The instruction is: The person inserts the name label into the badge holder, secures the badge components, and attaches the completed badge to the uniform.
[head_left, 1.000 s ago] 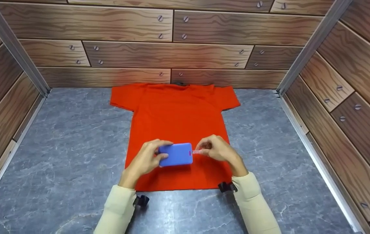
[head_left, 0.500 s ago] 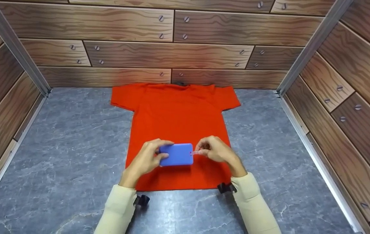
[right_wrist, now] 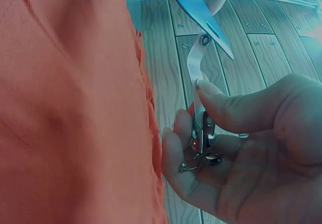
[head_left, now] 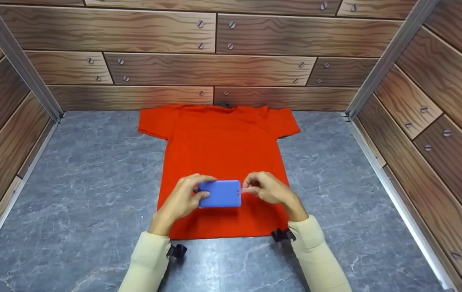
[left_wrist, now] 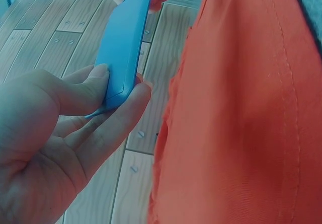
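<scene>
In the head view, a blue badge holder [head_left: 221, 194] lies sideways in my left hand [head_left: 183, 196], its slotted end toward the right. My left thumb presses one face while the fingers support the other, as the left wrist view shows on the blue holder [left_wrist: 121, 58]. My right hand [head_left: 269, 188] pinches the clear strap [right_wrist: 195, 60] of a badge clip. The strap's snap end overlaps the holder's slotted end in the right wrist view. Below the thumb, the metal clip [right_wrist: 207, 126] and a safety pin [right_wrist: 198, 162] hang against the curled fingers.
Beneath both hands an orange-red T-shirt [head_left: 225, 150] is spread flat on the grey marbled table [head_left: 93, 182], neckline toward the back wall. Wood-patterned walls [head_left: 210, 67] with metal edge strips enclose the back and sides. Each wrist wears a black camera [head_left: 177, 250].
My right hand has shifted slightly left, bringing the strap end closer over the slot, which shows less red than before. My left hand and the badge holder are almost still.
</scene>
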A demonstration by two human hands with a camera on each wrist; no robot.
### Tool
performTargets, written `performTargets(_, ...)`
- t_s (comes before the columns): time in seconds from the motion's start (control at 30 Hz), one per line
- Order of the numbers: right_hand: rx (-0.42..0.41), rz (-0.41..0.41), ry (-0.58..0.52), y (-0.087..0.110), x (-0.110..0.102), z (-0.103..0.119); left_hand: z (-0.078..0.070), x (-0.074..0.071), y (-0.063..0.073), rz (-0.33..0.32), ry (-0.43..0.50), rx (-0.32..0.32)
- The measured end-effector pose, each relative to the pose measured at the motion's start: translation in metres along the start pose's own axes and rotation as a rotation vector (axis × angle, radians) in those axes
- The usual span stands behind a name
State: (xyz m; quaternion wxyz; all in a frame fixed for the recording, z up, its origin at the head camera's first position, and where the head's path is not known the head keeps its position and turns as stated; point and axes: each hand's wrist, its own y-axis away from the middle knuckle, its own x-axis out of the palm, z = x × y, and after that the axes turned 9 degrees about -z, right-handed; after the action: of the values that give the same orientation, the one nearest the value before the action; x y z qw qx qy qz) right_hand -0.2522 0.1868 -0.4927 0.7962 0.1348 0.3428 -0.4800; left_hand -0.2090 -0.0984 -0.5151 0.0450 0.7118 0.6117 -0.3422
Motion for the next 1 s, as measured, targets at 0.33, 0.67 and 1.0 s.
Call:
performTargets(0.33, 0.002, 0.018, -0.018, -0.0006, -0.0025, 0.0, 0.0012, 0.0002, -0.0022, 0.001, 0.006, 0.003)
performTargets(0.67, 0.009, 0.054, -0.058, 0.0009, 0.0004, 0.004, 0.0028, 0.0018, 0.0002, 0.003, 0.005, -0.003)
performTargets(1.0, 0.042, 0.039, -0.045, 0.0018, 0.0006, 0.0039, 0.0013, 0.0, -0.0012, -0.006, 0.004, 0.007)
